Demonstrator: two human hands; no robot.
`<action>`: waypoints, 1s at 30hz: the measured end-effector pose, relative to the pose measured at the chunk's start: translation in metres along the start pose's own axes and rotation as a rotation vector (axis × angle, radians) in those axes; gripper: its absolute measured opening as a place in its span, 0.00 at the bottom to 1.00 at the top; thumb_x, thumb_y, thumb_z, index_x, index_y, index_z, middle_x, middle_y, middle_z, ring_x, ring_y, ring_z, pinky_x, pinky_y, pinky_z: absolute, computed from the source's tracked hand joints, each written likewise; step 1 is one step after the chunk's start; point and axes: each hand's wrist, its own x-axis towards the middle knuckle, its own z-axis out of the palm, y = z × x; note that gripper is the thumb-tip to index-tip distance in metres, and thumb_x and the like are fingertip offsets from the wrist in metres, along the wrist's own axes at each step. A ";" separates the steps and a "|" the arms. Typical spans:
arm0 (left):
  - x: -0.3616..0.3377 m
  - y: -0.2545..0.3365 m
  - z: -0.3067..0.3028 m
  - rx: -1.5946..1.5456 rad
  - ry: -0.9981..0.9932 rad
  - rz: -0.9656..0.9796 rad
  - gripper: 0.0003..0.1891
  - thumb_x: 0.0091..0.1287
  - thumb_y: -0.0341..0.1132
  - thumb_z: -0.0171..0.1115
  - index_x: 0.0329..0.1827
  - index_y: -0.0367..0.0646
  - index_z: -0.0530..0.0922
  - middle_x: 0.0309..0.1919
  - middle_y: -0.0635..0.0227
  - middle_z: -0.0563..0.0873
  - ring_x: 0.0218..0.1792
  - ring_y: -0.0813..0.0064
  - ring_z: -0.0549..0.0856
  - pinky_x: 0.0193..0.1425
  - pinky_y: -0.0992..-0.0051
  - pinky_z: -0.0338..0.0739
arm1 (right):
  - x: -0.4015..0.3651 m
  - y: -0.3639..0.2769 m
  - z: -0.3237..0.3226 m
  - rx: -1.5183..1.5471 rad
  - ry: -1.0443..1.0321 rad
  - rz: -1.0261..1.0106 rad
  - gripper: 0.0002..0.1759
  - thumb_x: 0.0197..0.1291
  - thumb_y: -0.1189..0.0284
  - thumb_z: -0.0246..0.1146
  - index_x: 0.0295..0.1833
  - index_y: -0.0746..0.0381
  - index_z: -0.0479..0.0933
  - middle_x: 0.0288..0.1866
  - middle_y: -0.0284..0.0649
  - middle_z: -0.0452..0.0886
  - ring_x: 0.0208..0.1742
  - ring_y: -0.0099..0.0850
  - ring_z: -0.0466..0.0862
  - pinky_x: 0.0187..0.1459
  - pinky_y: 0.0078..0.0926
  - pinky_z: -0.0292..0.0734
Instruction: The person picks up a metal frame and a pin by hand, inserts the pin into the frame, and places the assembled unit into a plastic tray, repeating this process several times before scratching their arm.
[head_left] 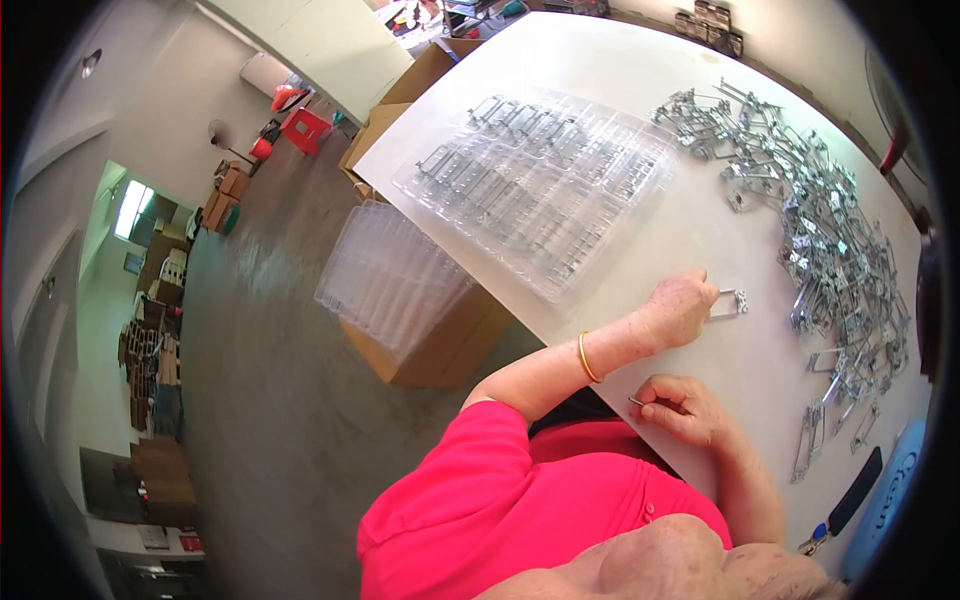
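Observation:
My left hand (682, 308), with a gold bangle at its wrist, is closed over the table. From its fingers a narrow U-shaped metal bracket (738, 302) sticks out to the right, its near end hidden by the hand. At the table's near edge my right hand (684, 410) is curled, thumb and fingers pinching a small metal piece (636, 401) of which only a tip shows. Beyond my left hand lie clear plastic trays (560, 282) with rows of metal brackets (480, 178) in them. A long heap of loose metal brackets (825, 235) spreads along the right side.
Below the table's left edge, a stack of clear trays (385, 265) rests on a cardboard box (430, 345). Another open carton (400, 100) stands by the far left corner. A blue item (885, 500) and a black strap with keys (845, 500) lie at the near right.

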 end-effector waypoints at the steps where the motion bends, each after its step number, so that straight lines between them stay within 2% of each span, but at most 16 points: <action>1: -0.002 0.000 -0.002 -0.020 0.001 0.017 0.06 0.64 0.29 0.68 0.36 0.35 0.81 0.38 0.48 0.82 0.40 0.43 0.85 0.47 0.52 0.81 | 0.000 -0.001 0.000 -0.010 -0.012 -0.002 0.10 0.71 0.68 0.66 0.41 0.64 0.81 0.36 0.38 0.87 0.40 0.29 0.84 0.45 0.30 0.79; 4: -0.011 0.000 -0.012 -0.076 0.039 0.039 0.05 0.65 0.28 0.66 0.35 0.35 0.80 0.38 0.48 0.82 0.40 0.44 0.85 0.46 0.53 0.81 | 0.001 -0.002 0.001 -0.009 0.002 0.039 0.10 0.71 0.67 0.66 0.40 0.63 0.80 0.36 0.39 0.87 0.39 0.31 0.84 0.45 0.31 0.79; 7: -0.028 0.005 -0.029 -0.109 0.130 0.099 0.04 0.67 0.27 0.65 0.35 0.35 0.79 0.37 0.49 0.81 0.40 0.45 0.85 0.45 0.53 0.80 | 0.003 0.001 0.001 -0.064 0.008 -0.042 0.10 0.71 0.67 0.66 0.40 0.63 0.80 0.36 0.40 0.87 0.39 0.34 0.85 0.44 0.32 0.79; 14: -0.089 0.025 -0.105 -0.131 0.324 0.223 0.05 0.67 0.25 0.68 0.37 0.36 0.79 0.35 0.56 0.81 0.37 0.52 0.84 0.41 0.59 0.79 | 0.003 0.002 0.010 -0.086 0.060 -0.061 0.08 0.69 0.70 0.66 0.40 0.63 0.79 0.36 0.42 0.84 0.36 0.38 0.84 0.41 0.33 0.78; 21: -0.121 0.000 -0.157 0.008 0.483 0.128 0.07 0.64 0.21 0.71 0.41 0.36 0.81 0.38 0.57 0.84 0.36 0.55 0.85 0.40 0.64 0.81 | 0.009 -0.007 0.019 -0.167 0.100 -0.097 0.04 0.66 0.76 0.65 0.38 0.63 0.77 0.34 0.42 0.81 0.33 0.39 0.82 0.36 0.33 0.76; 26: -0.134 -0.028 -0.184 0.143 0.654 -0.114 0.05 0.65 0.23 0.72 0.40 0.37 0.84 0.37 0.59 0.85 0.34 0.61 0.86 0.38 0.67 0.81 | 0.012 -0.005 0.018 -0.186 0.094 -0.102 0.04 0.66 0.76 0.65 0.38 0.63 0.77 0.34 0.42 0.81 0.33 0.39 0.82 0.36 0.33 0.76; 30: -0.137 -0.049 -0.198 0.211 0.726 -0.182 0.04 0.66 0.23 0.72 0.39 0.37 0.85 0.36 0.60 0.85 0.32 0.64 0.86 0.36 0.69 0.81 | 0.012 -0.002 0.017 -0.176 0.112 -0.147 0.04 0.66 0.77 0.65 0.37 0.63 0.77 0.34 0.43 0.81 0.32 0.39 0.82 0.35 0.33 0.76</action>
